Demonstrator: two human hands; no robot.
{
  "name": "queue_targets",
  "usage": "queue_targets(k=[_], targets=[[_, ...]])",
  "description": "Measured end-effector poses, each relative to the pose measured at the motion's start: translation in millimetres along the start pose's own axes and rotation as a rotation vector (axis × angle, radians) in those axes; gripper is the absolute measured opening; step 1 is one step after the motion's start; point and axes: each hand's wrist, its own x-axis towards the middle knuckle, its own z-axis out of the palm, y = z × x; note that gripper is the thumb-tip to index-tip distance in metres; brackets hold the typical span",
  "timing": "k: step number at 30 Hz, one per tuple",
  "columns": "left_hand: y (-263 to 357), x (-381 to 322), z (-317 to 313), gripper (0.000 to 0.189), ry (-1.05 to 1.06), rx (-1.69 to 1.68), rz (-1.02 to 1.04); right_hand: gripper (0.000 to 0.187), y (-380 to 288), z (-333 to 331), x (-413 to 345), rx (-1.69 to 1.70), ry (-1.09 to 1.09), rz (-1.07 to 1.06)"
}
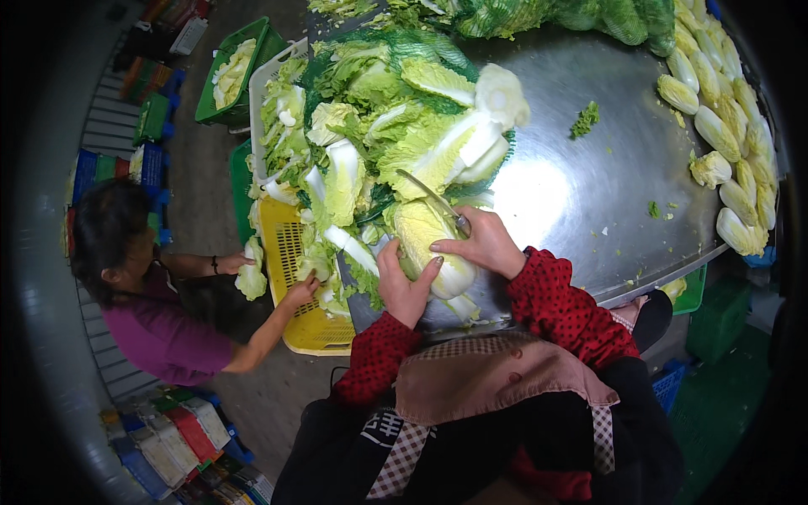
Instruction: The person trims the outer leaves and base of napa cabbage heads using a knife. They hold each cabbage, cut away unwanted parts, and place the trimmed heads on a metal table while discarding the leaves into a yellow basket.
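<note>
A napa cabbage (435,246) lies at the near edge of the steel table (568,208), held on both sides. My left hand (406,284) grips its left side, thumb on top. My right hand (483,243) holds the handle of a curved knife (435,192) and rests its thumb on the cabbage; the blade points up and left above the leaves. Beyond the cabbage, loose outer leaves (410,139) are heaped on a green mesh net (435,53). A cut cabbage base (502,101) lies at the heap's right side.
Trimmed cabbages (726,126) are piled along the table's right edge. Filled green net sacks (568,16) lie at the far side. At left stand a white basket (257,107) and a yellow crate (297,334) with leaves; a co-worker (164,315) reaches over the yellow crate, holding leaves.
</note>
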Motion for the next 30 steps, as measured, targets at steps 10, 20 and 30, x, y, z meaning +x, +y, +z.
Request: queue_targets(k=[10,20,30], targets=[[-9.9,-4.7,5.1,0.060,0.079,-0.052,0.050,0.034,15.0,-3.7,-1.7,0.269,-0.078,0.321],[1.6,-10.6,-6.6,0.062,0.034,-0.086,-0.247,0.028,19.6,5.7,11.5,0.513,-0.062,0.189],[11.3,-4.4,-45.5,0.054,-0.123,-1.108,-0.561,0.026,23.1,-17.3,-2.9,0.331,0.097,0.352]])
